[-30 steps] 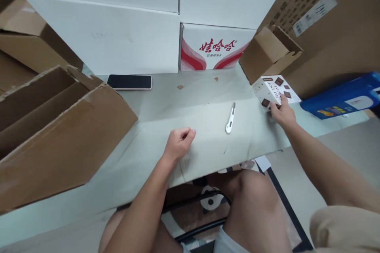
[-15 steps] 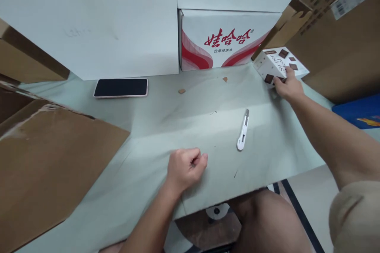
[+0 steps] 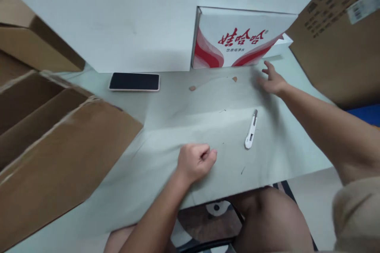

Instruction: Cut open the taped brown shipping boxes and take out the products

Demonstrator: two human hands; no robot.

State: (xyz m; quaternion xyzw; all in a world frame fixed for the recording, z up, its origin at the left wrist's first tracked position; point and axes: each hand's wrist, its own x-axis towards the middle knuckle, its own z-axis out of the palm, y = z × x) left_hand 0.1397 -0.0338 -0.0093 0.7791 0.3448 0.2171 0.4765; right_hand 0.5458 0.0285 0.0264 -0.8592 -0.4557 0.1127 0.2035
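Observation:
My left hand [image 3: 196,163] rests on the table as a loose fist, with nothing showing in it. My right hand [image 3: 271,81] is held over the far right of the table with fingers apart, slightly blurred and holding nothing. Just beyond its fingertips a small white box [image 3: 277,48] sits in the gap beside the white and red carton [image 3: 234,53], which partly hides it. Nearer to me lies a white utility knife [image 3: 251,130], its metal tip pointing away.
A phone [image 3: 134,82] lies face up before stacked white boxes [image 3: 118,23]. An open brown carton [image 3: 71,154] takes up the left side, and a tall brown carton [image 3: 335,43] bounds the right. Cardboard scraps [image 3: 192,88] dot the pale green table [image 3: 166,126].
My right hand has let go of the small printed box and drawn left. That box now appears pushed back beside the red-and-white carton. The view has shifted left; my left fist stays put.

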